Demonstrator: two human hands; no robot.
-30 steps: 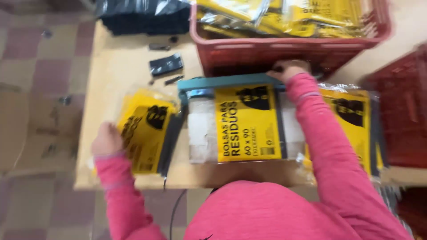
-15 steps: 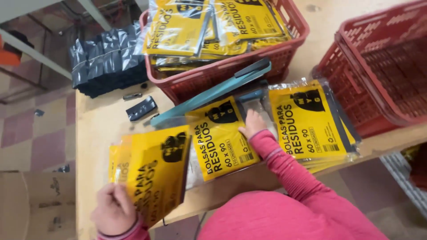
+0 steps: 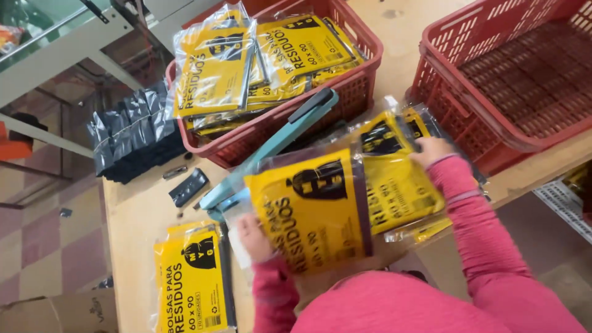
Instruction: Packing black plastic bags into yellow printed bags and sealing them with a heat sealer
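I see left hand [image 3: 254, 237] fingers clamped on glossy yellow plastic-wrapped bag packet [image 3: 311, 213]; right hand [image 3: 430, 150] fingers pinch second packet [image 3: 394, 176]. Judge both light, floppy, slippery; grip edges.

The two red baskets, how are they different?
The left basket is piled with yellow packets; the right basket shows only its bare bottom. The left basket has a teal tool leaning against its wall; the right basket has nothing leaning on it. Both are red plastic lattice and sit on the table.
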